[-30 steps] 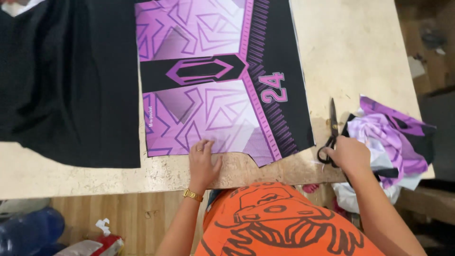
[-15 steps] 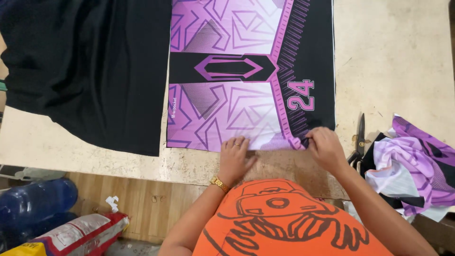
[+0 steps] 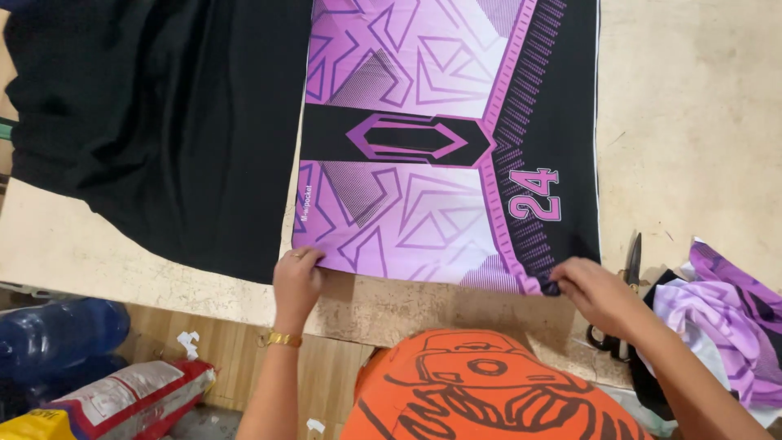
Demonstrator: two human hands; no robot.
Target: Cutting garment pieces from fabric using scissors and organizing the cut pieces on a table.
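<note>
Head view looks straight down on a worn table (image 3: 700, 122), where a purple and black printed fabric panel (image 3: 440, 155) lies flat beside a spread of plain black cloth (image 3: 163, 130). Each hand grips a near corner: the left hand (image 3: 297, 281) pinches the purple corner between thumb and fingers, and the right hand (image 3: 599, 293) nips the bunched black corner, a hold that seems meant to keep the bottom edge stretched straight. Scissors (image 3: 623, 301) lie just beside the right hand, partly hidden by it, next to a heap of purple scraps (image 3: 725, 318).
</note>
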